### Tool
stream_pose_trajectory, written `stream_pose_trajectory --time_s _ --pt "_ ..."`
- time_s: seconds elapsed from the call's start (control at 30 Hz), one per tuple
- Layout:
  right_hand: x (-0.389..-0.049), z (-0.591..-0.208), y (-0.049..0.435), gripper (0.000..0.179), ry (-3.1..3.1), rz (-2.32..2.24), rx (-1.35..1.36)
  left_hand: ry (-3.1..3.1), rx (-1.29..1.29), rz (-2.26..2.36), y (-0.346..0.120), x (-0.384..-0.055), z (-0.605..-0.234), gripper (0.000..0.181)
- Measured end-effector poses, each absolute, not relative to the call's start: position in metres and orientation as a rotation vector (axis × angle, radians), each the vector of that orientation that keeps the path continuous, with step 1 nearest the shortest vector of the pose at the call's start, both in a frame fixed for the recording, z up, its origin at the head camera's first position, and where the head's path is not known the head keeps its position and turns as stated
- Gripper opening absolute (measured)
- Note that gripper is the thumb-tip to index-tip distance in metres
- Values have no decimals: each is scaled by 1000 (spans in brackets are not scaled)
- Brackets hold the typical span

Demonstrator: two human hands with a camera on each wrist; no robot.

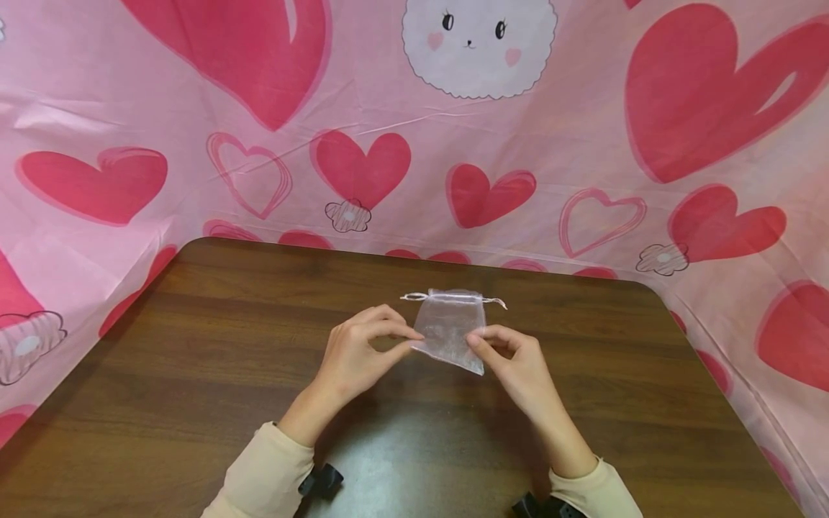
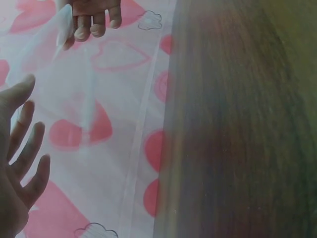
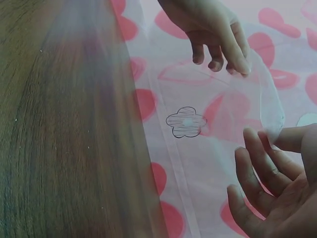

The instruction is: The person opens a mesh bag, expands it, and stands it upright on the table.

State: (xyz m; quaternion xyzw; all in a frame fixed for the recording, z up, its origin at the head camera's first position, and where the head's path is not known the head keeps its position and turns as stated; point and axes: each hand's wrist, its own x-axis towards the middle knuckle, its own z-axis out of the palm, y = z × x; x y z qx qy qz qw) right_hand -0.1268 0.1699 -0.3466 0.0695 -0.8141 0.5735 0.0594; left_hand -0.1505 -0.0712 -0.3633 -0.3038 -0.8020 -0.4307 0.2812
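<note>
A small sheer white drawstring pouch is held up between both hands above the table. Its gathered top with the cord loops points away from me, and its bottom edge faces me. My left hand pinches the left lower edge between thumb and index finger. On the other side my right hand pinches the right edge near the lower corner. In the right wrist view the thin fabric of the pouch stretches between the two hands. Nothing shows through the see-through cloth as lying inside.
The brown wooden table spreads under both hands. Behind it and at its sides hangs a pink curtain printed with red hearts. Dark wrist-camera mounts sit at the cuffs of the cream sleeves.
</note>
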Motion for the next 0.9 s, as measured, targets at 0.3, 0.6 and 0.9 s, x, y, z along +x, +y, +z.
stream_pose_trajectory --time_s 0.3,0.6,0.9 --pt "-130 -350 175 17 -2524 1681 187 -2167 -784 -1175 -74 -150 -361 15" --pt "-131 -346 181 16 -2372 1713 208 -2251 -654 -1172 -75 -149 -357 9" --pt "-128 -340 181 16 -2150 1773 376 -2310 -618 -1232 -76 -149 -355 8"
